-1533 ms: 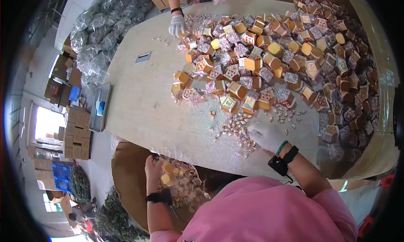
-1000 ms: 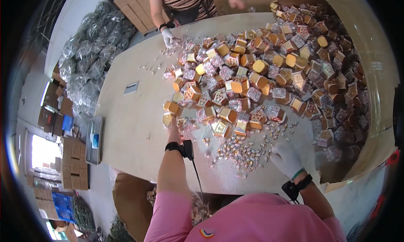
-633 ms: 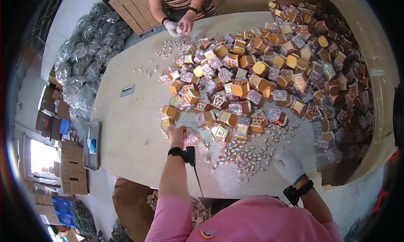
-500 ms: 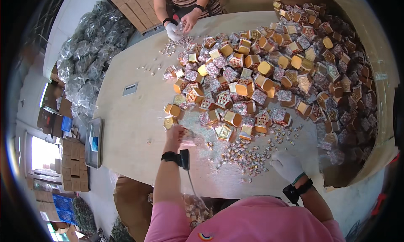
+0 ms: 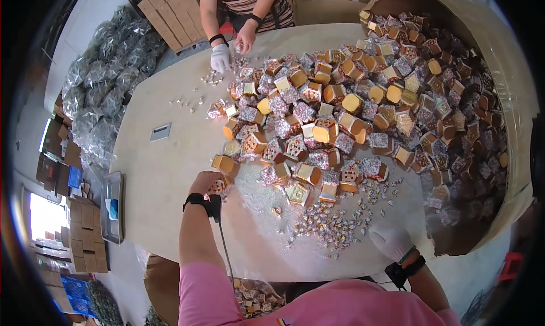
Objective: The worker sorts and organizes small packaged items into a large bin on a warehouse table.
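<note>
My bare left hand (image 5: 204, 182) is closed on a small house-shaped ornament (image 5: 217, 185) with red dots, left of the big pile. Just beyond my fingers stands a brown and gold house (image 5: 222, 163). My right hand (image 5: 390, 240), in a white glove, lies on the table at the near right with its fingers stretched out, holding nothing I can see. Beside it spreads a heap of small shiny wrapped pieces (image 5: 326, 224). Beyond them is a large pile of little houses (image 5: 323, 132), with gold-brown bases and glittery or dotted roofs.
The pale table (image 5: 147, 184) carries a metal-coloured plate (image 5: 160, 132) at left. A cardboard box wall (image 5: 514, 173) holds more houses at right. Across the table a co-worker's gloved hand (image 5: 220, 59) and bare hand handle small pieces. A metal tray (image 5: 121, 207) stands beyond the left edge.
My left hand has moved left with the dotted house, away from the pile's near side. My right hand stays by the small pieces. The co-worker's hands have moved apart, and the view has shifted slightly.
</note>
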Available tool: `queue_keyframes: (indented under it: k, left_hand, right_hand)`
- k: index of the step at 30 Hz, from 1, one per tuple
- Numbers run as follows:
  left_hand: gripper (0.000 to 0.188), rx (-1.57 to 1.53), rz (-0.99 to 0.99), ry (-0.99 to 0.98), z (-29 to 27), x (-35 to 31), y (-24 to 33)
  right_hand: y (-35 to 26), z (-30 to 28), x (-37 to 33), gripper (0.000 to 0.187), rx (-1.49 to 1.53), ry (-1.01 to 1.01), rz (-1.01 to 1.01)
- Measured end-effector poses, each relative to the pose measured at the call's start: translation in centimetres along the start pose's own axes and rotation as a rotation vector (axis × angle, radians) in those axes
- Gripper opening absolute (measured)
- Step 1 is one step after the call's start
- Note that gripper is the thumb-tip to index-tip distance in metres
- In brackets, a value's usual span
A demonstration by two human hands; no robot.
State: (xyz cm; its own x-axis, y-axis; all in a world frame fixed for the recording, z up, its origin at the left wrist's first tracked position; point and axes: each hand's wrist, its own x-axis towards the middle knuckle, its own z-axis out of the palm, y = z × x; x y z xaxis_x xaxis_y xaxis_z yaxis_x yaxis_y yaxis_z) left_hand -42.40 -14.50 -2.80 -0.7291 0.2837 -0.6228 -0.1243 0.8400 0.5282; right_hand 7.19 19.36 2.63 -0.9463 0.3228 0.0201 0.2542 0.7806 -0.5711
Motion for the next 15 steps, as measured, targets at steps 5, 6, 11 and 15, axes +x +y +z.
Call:
queue_keyframes:
  k: [5,6,11,15]
  left_hand:
    - [0.078,0.183,-0.01,-0.015,2.8,-5.5,2.3]
    - [0.076,0.199,0.07,-0.054,3.2,-5.5,0.9]
    - [0.034,0.481,0.401,-0.212,7.7,-10.7,1.4]
    - [0.025,0.471,0.569,-0.34,10.5,-14.7,0.7]
  right_hand:
    - [1.1,0.2,-0.6,0.012,-0.01,-0.02,0.005]
    - [0.5,0.0,-0.1,0.013,0.005,-0.058,0.033]
    - [0.3,0.9,1.6,0.018,-0.011,-0.131,-0.081]
    - [0.2,2.0,2.1,0.021,-0.007,-0.148,-0.151]
